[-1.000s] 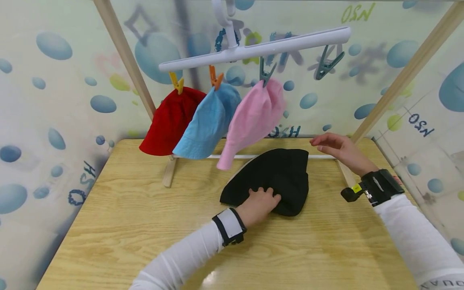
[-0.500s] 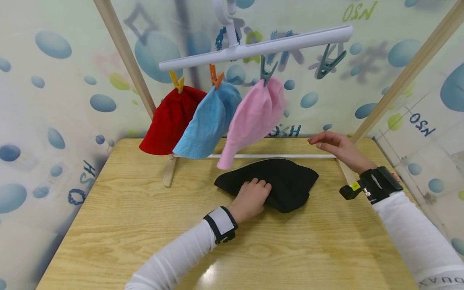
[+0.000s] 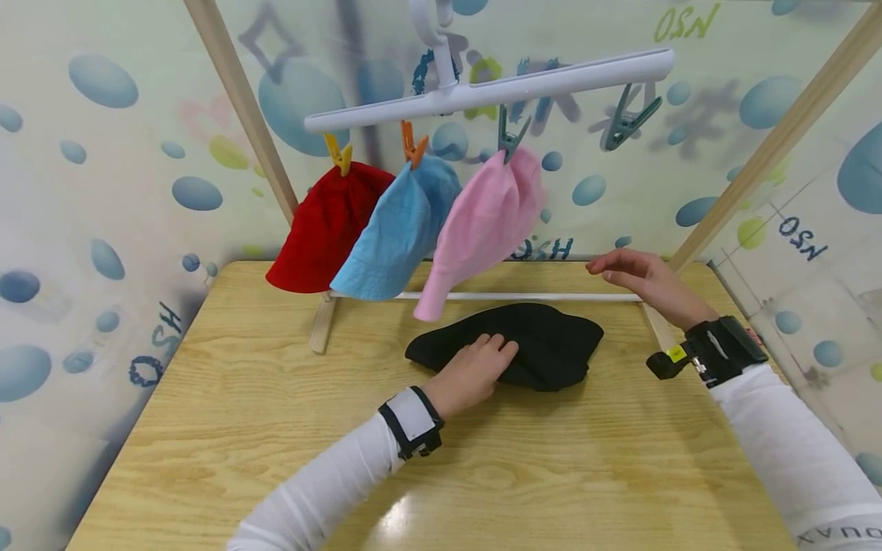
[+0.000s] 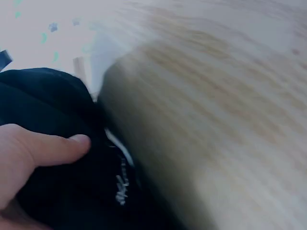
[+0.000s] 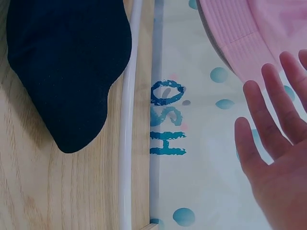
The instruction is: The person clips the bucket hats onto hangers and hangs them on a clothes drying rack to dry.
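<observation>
A black bucket hat [image 3: 544, 344] lies on the table, its folds bunched up where my left hand [image 3: 472, 375] grips it. In the left wrist view the thumb [image 4: 62, 148] lies across the dark cloth, and small white lettering shows near one edge; the other fingers are mostly hidden. To the right of the hat, my right hand [image 3: 644, 283] hovers in the air with relaxed, spread fingers and holds nothing. A pink bucket hat [image 3: 489, 218], a light blue one [image 3: 400, 229] and a red one [image 3: 327, 229] hang from clothespins above the table.
A white hanger bar [image 3: 489, 93] spans the top. Its green clothespin [image 3: 628, 121] at the right end holds no hat. Wooden posts [image 3: 241, 107] flank the stand, and a white rod [image 3: 544, 296] crosses behind the black hat on the wooden table [image 3: 227, 428].
My left hand has closed on the black hat and drawn back slightly to the left. The hat has gone from spread out to flatter and bunched. The right hand has hardly moved.
</observation>
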Action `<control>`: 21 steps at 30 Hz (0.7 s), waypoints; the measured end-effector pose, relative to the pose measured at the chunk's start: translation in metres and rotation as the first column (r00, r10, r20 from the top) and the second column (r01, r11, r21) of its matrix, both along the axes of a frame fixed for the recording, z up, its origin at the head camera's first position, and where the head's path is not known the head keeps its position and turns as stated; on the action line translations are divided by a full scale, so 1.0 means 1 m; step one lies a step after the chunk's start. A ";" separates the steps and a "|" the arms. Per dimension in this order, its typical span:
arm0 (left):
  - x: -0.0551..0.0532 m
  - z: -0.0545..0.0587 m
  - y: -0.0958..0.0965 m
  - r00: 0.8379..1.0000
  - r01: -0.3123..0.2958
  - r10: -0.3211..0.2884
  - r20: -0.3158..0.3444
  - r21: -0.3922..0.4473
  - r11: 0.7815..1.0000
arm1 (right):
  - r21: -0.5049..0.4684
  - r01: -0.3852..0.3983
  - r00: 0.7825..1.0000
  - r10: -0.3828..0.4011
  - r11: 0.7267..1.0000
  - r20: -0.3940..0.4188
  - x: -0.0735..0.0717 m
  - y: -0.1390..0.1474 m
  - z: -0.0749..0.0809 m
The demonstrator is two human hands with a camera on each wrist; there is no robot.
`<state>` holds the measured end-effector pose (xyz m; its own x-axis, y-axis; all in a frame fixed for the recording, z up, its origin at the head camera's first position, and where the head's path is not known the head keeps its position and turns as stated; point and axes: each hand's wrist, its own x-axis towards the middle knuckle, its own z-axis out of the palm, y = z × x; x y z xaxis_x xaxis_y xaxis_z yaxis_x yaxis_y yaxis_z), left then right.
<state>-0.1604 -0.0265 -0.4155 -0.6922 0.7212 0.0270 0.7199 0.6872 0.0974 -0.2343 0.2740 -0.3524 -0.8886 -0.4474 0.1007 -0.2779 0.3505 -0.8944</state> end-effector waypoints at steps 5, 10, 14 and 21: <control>-0.003 0.017 -0.005 0.998 0.018 -0.019 0.062 0.013 1.000 | -0.002 -0.017 0.999 0.017 1.000 -0.042 -0.001 0.002 0.007; -0.008 0.035 -0.013 0.992 0.030 -0.036 0.120 0.054 0.998 | -0.004 -0.020 0.995 0.019 1.000 -0.095 -0.005 0.004 0.027; -0.014 0.045 -0.020 0.988 0.047 -0.065 0.143 0.128 0.991 | -0.049 0.006 0.994 -0.012 0.999 -0.109 -0.007 0.001 0.050; -0.021 0.061 -0.027 0.995 0.027 -0.054 0.079 0.304 0.952 | -0.520 -0.030 0.997 -0.009 0.854 -0.072 -0.011 -0.017 0.097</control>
